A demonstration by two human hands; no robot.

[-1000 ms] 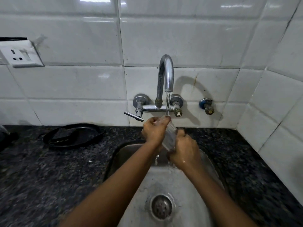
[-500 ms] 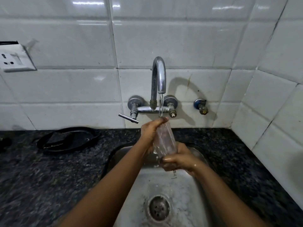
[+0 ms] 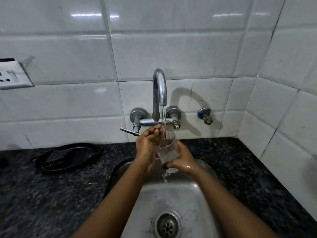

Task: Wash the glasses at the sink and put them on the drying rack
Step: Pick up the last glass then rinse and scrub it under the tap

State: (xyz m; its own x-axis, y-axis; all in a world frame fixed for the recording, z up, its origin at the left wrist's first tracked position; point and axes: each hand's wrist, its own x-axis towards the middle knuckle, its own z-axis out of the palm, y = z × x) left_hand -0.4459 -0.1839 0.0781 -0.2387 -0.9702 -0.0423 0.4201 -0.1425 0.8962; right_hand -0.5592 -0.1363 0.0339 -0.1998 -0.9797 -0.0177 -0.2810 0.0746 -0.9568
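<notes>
A clear ribbed glass [image 3: 167,151] is held mouth-up over the steel sink [image 3: 193,191], right under the chrome tap [image 3: 159,88]. Water runs from the spout into the glass and spills out below it. My right hand [image 3: 182,158] wraps around the lower half and base of the glass. My left hand [image 3: 147,145] is against the glass's left side, with its fingers curled over the rim and reaching inside. No drying rack is in view.
A dark speckled counter [image 3: 51,194] surrounds the sink. A black oval tray [image 3: 68,156] lies on it at the left. The tap lever [image 3: 129,131] sticks out toward my left hand. A white wall socket [image 3: 12,77] is at far left; a tiled corner wall rises on the right.
The glass has turned from tilted to nearly upright with its mouth under the stream. My right hand slid down around its base; my left fingers moved into the rim.
</notes>
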